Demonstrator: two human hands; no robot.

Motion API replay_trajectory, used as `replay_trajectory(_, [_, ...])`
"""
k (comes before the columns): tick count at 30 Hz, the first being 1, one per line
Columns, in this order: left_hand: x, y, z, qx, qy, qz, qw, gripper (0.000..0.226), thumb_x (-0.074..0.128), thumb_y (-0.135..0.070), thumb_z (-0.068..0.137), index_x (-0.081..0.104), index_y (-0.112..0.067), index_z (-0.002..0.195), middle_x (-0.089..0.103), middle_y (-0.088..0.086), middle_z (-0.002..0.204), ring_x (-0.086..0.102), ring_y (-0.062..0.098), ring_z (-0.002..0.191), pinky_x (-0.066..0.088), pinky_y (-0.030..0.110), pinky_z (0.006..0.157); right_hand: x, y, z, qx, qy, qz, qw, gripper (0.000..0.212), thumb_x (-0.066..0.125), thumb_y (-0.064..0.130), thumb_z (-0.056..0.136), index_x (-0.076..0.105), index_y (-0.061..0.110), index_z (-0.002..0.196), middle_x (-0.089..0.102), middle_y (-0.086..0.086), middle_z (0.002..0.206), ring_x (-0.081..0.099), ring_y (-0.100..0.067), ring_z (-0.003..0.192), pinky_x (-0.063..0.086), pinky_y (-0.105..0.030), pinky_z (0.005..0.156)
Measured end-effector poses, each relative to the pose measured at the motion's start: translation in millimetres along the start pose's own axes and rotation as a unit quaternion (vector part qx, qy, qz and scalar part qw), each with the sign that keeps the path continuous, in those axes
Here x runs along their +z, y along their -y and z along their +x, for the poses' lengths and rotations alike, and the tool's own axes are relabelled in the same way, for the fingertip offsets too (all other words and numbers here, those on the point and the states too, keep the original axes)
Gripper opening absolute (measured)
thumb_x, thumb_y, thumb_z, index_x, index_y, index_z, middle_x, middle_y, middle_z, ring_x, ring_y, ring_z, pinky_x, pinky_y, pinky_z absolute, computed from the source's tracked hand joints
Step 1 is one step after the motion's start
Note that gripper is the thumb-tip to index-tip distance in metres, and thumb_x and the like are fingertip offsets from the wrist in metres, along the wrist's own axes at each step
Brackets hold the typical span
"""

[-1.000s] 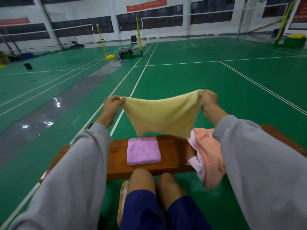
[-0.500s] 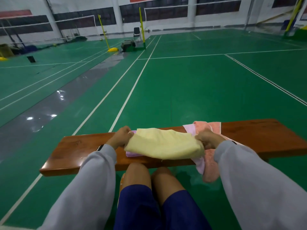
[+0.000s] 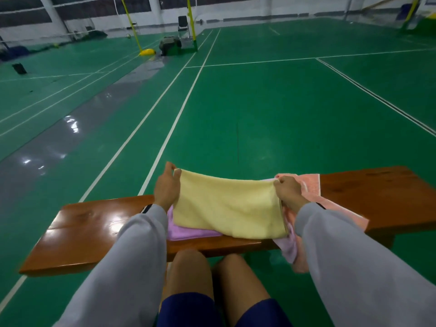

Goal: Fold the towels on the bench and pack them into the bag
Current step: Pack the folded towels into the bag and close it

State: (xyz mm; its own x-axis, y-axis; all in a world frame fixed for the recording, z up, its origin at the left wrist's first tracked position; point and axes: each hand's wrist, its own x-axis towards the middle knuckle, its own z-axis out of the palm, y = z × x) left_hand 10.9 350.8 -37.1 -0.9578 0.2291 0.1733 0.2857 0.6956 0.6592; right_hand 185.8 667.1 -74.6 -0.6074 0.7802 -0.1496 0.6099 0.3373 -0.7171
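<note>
A green court floor (image 3: 271,102) with white lines (image 3: 170,135) and a glossy grey strip (image 3: 70,140) stretched to a pale wall (image 3: 106,22), yellow posts (image 3: 131,22) and a chair (image 3: 183,23).

wooden bench (image 3: 89,234), purple towel (image 3: 188,232), pink towel (image 3: 311,186)

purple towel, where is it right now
In the head view the purple towel lies on the bench, left of centre, mostly covered by the yellow towel.
</note>
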Motion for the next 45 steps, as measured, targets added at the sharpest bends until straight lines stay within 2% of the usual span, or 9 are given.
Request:
replay_trajectory(8, [47,28,0,-0.086,0.139,0.122,0.979,0.046,0.057,-0.039,0.103,0.048,0.001,0.124,0.063,0.018,0.118,0.058,0.032,0.096,0.046,0.037,0.079,26,-10,-7,0.02,0.053,-0.16,0.985,0.036,0.057,0.04,0.098,0.064,0.008,0.111,0.065,-0.015,0.116,0.064,-0.036,0.101,0.052,-0.036,0.078])
replay_trajectory(14, [35,18,2,-0.102,0.173,0.194,0.96,0.042,0.063,-0.044,0.098,0.054,-0.006,0.084,0.056,0.004,0.072,0.049,0.017,0.062,0.04,0.027,0.06,26,2,-29,0.022,0.163,-0.187,0.968,0.056,0.057,0.053,0.097,0.056,0.011,0.135,0.06,-0.011,0.135,0.059,-0.031,0.12,0.049,-0.036,0.098])
replay_trajectory(17, [34,10,6,-0.09,0.207,0.212,0.951,0.035,0.067,-0.033,0.095,0.052,-0.009,0.074,0.062,0.007,0.079,0.053,0.017,0.063,0.039,0.026,0.053,26,3,-29,0.106,0.209,-0.051,0.971,0.068,0.076,0.044,0.086,0.052,0.008,0.138,0.057,-0.011,0.14,0.055,-0.033,0.123,0.046,-0.042,0.106])
replay_trajectory(22, [36,14,-5,-0.065,0.18,0.198,0.961,0.053,0.071,-0.028,0.092,0.045,-0.002,0.131,0.059,0.018,0.126,0.058,0.037,0.113,0.052,0.04,0.089,27,16,-34,0.223,0.242,0.104,0.939,0.081,0.085,0.022,0.075,0.045,0.001,0.142,0.055,-0.014,0.135,0.053,-0.04,0.122,0.044,-0.048,0.107])
replay_trajectory(25, [30,23,-5,0.041,0.138,0.216,0.966,0.047,0.068,-0.025,0.094,0.05,-0.013,0.136,0.054,0.014,0.131,0.052,0.034,0.12,0.047,0.043,0.099,23,35,-32,0.169,0.198,0.087,0.962,0.066,0.081,0.019,0.074,0.051,0.002,0.13,0.059,-0.015,0.123,0.059,-0.037,0.109,0.053,-0.046,0.096])
replay_trajectory(31, [22,33,-13,0.05,0.191,0.246,0.949,0.015,0.045,-0.01,0.098,0.055,-0.011,0.109,0.066,0.006,0.101,0.059,0.023,0.08,0.049,0.034,0.069,27,122,-49,0.008,0.138,-0.079,0.987,0.011,0.064,0.012,0.082,0.058,0.005,0.087,0.064,-0.015,0.1,0.064,-0.029,0.083,0.052,-0.031,0.058])
replay_trajectory(38, [10,73,-10,0.061,0.205,0.249,0.944,0.035,0.052,-0.008,0.095,0.059,-0.019,0.127,0.063,0.008,0.126,0.058,0.028,0.11,0.052,0.039,0.094,65,169,-81,-0.087,0.106,-0.096,0.986,0.025,0.06,0.005,0.087,0.044,0.009,0.068,0.053,-0.008,0.074,0.047,-0.018,0.058,0.043,-0.026,0.051])
replay_trajectory(43, [11,85,-9,0.012,0.135,0.223,0.965,0.012,0.054,-0.026,0.099,0.058,-0.021,0.109,0.068,0.006,0.107,0.057,0.022,0.084,0.042,0.031,0.066,115,186,-113,-0.142,0.137,-0.097,0.976,0.01,0.061,0.004,0.089,0.054,0.003,0.096,0.064,-0.016,0.109,0.06,-0.029,0.086,0.049,-0.033,0.07])
replay_trajectory(45, [17,85,-8,-0.016,0.101,0.166,0.981,0.006,0.057,-0.022,0.096,0.053,-0.018,0.096,0.063,0.006,0.098,0.054,0.023,0.082,0.039,0.032,0.065,142,183,-125,-0.146,0.164,-0.084,0.972,0.045,0.066,0.017,0.089,0.049,-0.001,0.126,0.063,-0.018,0.123,0.065,-0.036,0.102,0.055,-0.037,0.078])
